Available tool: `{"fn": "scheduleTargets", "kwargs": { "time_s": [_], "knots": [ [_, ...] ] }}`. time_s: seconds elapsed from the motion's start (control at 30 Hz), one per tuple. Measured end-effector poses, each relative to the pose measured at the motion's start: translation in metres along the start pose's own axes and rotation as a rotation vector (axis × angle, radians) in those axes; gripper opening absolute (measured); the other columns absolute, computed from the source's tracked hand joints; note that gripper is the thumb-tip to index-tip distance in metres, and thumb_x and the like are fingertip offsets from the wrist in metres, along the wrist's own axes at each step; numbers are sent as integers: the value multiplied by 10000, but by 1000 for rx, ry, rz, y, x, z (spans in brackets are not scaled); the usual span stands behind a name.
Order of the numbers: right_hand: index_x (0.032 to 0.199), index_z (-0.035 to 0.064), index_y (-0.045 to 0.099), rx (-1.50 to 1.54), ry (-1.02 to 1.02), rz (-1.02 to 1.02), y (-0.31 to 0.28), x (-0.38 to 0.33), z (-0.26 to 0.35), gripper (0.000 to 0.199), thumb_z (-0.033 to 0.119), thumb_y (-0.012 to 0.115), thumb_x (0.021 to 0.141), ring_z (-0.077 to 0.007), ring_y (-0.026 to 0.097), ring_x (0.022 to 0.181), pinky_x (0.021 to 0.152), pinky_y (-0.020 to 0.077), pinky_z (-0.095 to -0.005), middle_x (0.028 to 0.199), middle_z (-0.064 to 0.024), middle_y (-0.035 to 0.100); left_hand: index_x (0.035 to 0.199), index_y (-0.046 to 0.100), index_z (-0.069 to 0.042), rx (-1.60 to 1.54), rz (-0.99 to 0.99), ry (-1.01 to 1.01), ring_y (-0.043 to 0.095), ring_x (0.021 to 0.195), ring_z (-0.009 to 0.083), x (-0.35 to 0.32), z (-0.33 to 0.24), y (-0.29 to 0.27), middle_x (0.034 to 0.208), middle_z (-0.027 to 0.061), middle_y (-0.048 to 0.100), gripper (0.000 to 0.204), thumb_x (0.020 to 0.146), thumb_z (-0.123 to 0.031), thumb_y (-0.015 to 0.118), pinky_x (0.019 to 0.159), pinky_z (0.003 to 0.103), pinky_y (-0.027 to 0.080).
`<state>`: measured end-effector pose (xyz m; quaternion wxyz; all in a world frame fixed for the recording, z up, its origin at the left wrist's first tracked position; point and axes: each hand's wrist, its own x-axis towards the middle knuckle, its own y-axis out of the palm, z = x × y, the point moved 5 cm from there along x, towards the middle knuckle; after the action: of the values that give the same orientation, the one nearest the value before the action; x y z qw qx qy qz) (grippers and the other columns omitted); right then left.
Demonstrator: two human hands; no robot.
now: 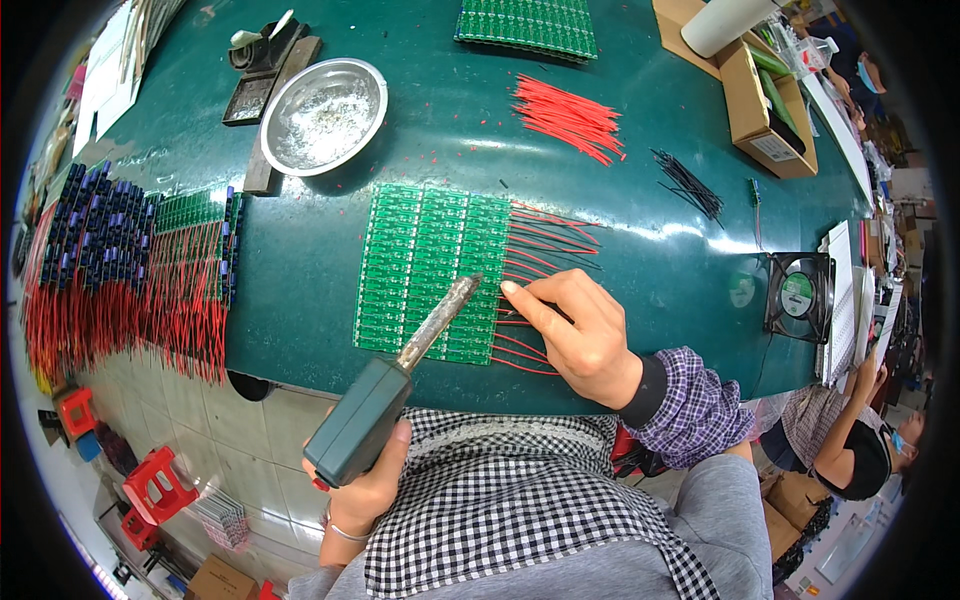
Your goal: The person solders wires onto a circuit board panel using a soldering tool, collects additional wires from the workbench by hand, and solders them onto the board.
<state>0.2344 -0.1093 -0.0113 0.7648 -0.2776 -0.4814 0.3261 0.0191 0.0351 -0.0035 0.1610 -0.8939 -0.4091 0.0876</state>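
My left hand is wrapped round the dark green handle of a soldering iron. The iron's worn metal tip points up and right, over the right part of a green circuit board panel. At the panel's right edge, close to that tip, my right hand has thumb and forefinger pinched together; what lies between them is too small to make out. Red wires, with some dark ones among them, stick out from this edge, above and below my right hand.
A metal bowl stands beside a soldering stand. Loose red wires, black wires and stacked panels lie farther back. Wired boards are piled left. At right are a small fan, a cardboard box and another person.
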Motion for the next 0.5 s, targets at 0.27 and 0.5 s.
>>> {"fn": "scheduleTargets", "kwargs": {
  "time_s": [0.27, 0.5],
  "knots": [
    [945, -16, 711, 2, -7, -20, -2, 0, 1, 270, 33, 698, 680, -187, 619, 736, 581, 506, -291, 869, -67, 647, 1035, 707, 30, 69, 116, -59, 658, 788, 158, -3, 2, 0, 923, 79, 712, 311, 762, -52, 830, 714, 279, 516],
    [942, -29, 696, 11, -7, -10, 0, -1, 0, 281, 34, 685, 668, -196, 618, 740, 583, 514, -295, 871, -77, 644, 923, 721, 36, 135, 140, 74, 661, 647, 201, 5, -9, 5, 810, 127, 686, 216, 728, -32, 786, 587, 291, 516]
  ]
}}
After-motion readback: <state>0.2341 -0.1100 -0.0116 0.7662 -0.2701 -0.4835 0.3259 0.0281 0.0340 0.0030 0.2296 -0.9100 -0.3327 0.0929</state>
